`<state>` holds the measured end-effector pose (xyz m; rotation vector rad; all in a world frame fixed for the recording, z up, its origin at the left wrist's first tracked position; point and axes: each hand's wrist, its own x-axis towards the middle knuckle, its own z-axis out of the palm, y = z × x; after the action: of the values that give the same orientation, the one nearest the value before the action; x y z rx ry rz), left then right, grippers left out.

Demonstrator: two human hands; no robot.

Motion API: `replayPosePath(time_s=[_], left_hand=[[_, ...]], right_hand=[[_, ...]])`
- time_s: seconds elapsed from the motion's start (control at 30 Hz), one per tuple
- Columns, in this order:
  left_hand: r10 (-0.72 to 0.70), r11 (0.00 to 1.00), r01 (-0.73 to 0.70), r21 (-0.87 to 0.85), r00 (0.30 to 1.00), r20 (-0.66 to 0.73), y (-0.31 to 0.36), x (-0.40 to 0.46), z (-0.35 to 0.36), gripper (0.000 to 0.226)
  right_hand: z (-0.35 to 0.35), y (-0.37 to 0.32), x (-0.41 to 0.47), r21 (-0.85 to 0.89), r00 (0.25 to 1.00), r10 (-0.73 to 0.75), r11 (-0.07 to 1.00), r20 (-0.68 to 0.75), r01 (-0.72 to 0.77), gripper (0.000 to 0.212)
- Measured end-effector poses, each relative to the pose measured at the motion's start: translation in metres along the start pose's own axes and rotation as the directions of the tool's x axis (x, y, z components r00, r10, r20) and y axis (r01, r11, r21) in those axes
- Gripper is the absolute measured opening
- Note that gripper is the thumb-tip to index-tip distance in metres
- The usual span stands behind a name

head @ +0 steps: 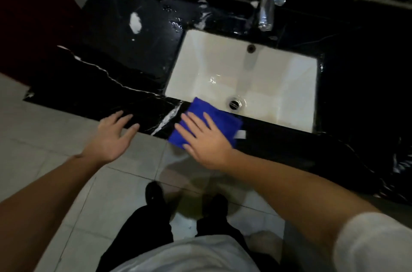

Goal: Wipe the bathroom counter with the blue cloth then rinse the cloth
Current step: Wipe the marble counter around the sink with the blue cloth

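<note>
**Cloth pressed at counter's front edge**

Right hand lies flat w/ fingers spread on the blue cloth, pressing it onto the black counter edge, just in front of the white sink. Cloth's far corner overhangs the basin near the drain. Left hand hovers open beside it, fingers spread, holding nothing. Beyond the right hand: faucet, water running; white foam blob far left on wet counter

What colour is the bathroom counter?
Black counter with white veins, seen best in the head view.
</note>
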<state>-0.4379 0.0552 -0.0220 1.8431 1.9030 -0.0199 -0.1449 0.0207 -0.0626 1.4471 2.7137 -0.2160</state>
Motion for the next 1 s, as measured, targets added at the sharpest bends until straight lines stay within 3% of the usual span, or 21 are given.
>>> replayPosePath(time_s=[0.17,0.27,0.37,0.57,0.73,1.0], left_hand=[[0.085,0.996,-0.085,-0.016,0.996,-0.037,-0.028,0.013,-0.032,0.063],[0.019,0.996,-0.029,-0.081,0.993,-0.12,-0.081,0.023,-0.048,0.074],[-0.052,0.996,0.042,-0.082,0.99,-0.128,-0.15,0.036,-0.072,0.067],[-0.092,0.971,0.057,-0.233,0.985,-0.143,-0.229,0.057,-0.093,0.063],[-0.105,0.93,0.061,-0.363,0.989,-0.105,-0.238,0.064,-0.096,0.062],[-0.092,0.911,0.025,-0.411,0.985,-0.145,-0.238,0.059,-0.093,0.069]], right_hand=[[-0.008,-0.055,0.076,0.003,0.998,-0.013,1.0,0.053,0.013,0.062],[-0.005,-0.079,0.116,0.006,1.0,-0.022,1.0,0.013,0.022,0.061],[-0.008,-0.111,0.165,-0.005,1.0,-0.026,1.0,0.017,0.026,0.062],[-0.014,-0.172,0.235,0.025,0.98,0.192,0.981,0.052,-0.194,0.064],[-0.018,-0.211,0.292,0.039,0.971,0.233,0.971,0.054,-0.235,0.065],[-0.024,-0.244,0.374,0.11,0.978,0.205,0.972,0.04,-0.208,0.06]])
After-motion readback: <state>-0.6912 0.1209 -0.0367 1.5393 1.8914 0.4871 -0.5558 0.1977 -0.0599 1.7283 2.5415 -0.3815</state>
